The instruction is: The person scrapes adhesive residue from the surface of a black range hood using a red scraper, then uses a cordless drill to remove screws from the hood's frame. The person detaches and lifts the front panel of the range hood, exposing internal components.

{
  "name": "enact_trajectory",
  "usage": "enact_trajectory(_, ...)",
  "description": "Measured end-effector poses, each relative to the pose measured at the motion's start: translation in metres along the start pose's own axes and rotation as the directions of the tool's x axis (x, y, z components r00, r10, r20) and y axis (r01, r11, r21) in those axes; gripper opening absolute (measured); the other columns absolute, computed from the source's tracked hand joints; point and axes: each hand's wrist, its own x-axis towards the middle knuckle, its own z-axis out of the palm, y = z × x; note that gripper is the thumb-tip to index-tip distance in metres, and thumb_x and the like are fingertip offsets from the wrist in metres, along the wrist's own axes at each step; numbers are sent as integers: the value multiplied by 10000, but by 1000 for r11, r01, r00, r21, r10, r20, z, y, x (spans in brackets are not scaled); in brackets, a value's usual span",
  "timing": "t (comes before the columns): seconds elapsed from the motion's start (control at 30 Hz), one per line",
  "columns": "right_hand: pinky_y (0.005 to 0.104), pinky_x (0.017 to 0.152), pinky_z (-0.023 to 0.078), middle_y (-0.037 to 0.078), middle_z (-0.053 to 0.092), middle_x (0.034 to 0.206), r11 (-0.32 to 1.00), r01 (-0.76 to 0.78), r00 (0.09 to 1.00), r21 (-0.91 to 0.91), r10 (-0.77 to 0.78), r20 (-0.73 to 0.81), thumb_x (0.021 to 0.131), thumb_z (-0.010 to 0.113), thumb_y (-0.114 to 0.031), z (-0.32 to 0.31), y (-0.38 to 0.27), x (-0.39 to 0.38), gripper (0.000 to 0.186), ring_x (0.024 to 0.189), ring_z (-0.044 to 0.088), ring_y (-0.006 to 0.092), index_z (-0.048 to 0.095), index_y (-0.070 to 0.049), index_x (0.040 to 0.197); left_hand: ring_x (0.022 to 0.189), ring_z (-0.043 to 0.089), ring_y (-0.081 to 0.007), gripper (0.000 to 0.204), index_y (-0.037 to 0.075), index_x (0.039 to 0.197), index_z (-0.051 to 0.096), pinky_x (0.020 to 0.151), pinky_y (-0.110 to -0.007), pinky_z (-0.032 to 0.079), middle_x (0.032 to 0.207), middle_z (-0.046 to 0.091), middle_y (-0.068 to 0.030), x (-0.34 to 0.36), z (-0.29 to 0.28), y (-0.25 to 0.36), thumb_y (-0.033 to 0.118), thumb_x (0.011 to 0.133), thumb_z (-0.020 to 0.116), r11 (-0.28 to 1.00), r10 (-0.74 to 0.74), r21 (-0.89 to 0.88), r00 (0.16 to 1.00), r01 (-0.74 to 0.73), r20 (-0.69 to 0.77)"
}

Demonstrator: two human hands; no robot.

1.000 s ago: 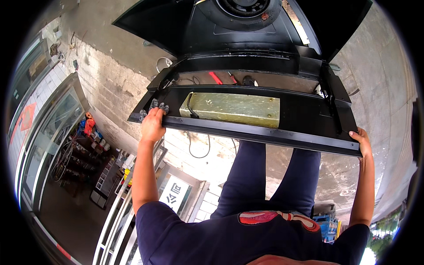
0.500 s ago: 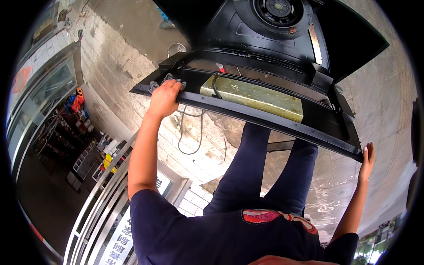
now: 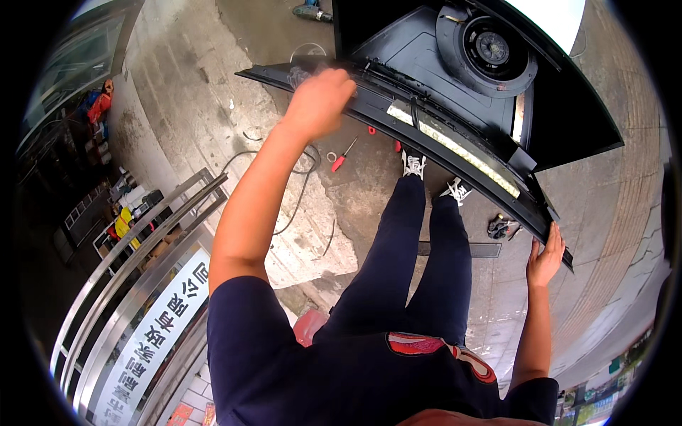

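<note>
A black range hood (image 3: 419,50) with a round fan opening (image 3: 491,48) stands tilted in front of my legs. Its long near edge runs slantwise from upper left to lower right, with a pale strip (image 3: 455,150) along it. My left hand (image 3: 321,103) is closed at the left part of this edge, its fingertips hidden behind the hand. Crumpled see-through grey film (image 3: 302,76) shows beside that hand. At the opposite end my right hand (image 3: 546,261) grips the corner, fingers along the edge and thumb apart.
A red-handled screwdriver (image 3: 344,155), a ring of tape (image 3: 331,157) and a dark cable (image 3: 302,186) lie on the floor. A power drill (image 3: 312,12) lies farther off. Black tools (image 3: 500,226) and a flat metal strip (image 3: 484,250) are by my feet. Metal railings (image 3: 92,312) stand left.
The hood's near edge has tipped and turned, so its pale strip looks narrower. My left hand has moved right and up, my right hand slightly left. My shoes and the floor tools have come into view.
</note>
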Motion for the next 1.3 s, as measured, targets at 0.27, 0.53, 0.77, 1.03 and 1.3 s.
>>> enact_trajectory(0.27, 465, 1051, 320, 118, 587, 1197, 999, 22, 993, 42, -17, -117, 747, 674, -63, 12, -4, -14, 556, 1127, 543, 296, 520, -68, 1282, 930, 564, -225, 412, 40, 923, 598, 768, -285, 462, 994, 567, -69, -52, 5, -2, -206, 605, 507, 844, -169, -534, 968, 47, -183)
enact_trajectory(0.53, 454, 1085, 290, 94, 588, 1196, 994, -86, 990, 60, 92, -104, 707, 707, -58, 12, -9, -6, 570, 1139, 537, 273, 548, -97, 1254, 870, 554, -117, 299, 18, 999, 613, 783, -240, 444, 990, 600, -27, -110, -63, -86, -116, 741, 545, 584, -738, -794, 518, 170, -432)
enact_trajectory(0.77, 450, 1098, 280, 85, 587, 1218, 965, -262, 965, -31, 261, -38, 656, 640, 27, 14, -14, 3, 626, 1169, 525, 281, 550, -107, 1261, 864, 632, -214, 271, 93, 1081, 626, 771, -343, 494, 988, 652, -90, -5, -93, -268, 183, 827, 647, 803, -596, -164, 779, 573, -195)
enact_trajectory(1.03, 493, 1104, 236, 64, 501, 1381, 866, -488, 869, -107, 494, 31, 803, 509, -69, 32, -17, 3, 594, 1297, 437, 268, 450, -152, 1388, 996, 625, -303, 380, 107, 1081, 599, 812, -421, 522, 1073, 617, -118, 229, 88, -398, 365, 814, 681, 929, -185, 366, 919, 49, 349)
enact_trajectory(1.3, 432, 1114, 248, 129, 481, 1396, 860, -503, 858, -91, 509, 73, 825, 438, -126, 38, -48, 8, 587, 1302, 430, 305, 416, -78, 1409, 1044, 613, -300, 486, 85, 1178, 543, 839, -425, 522, 1166, 582, -113, 298, 247, -417, 351, 802, 697, 918, -263, 384, 879, 101, 397)
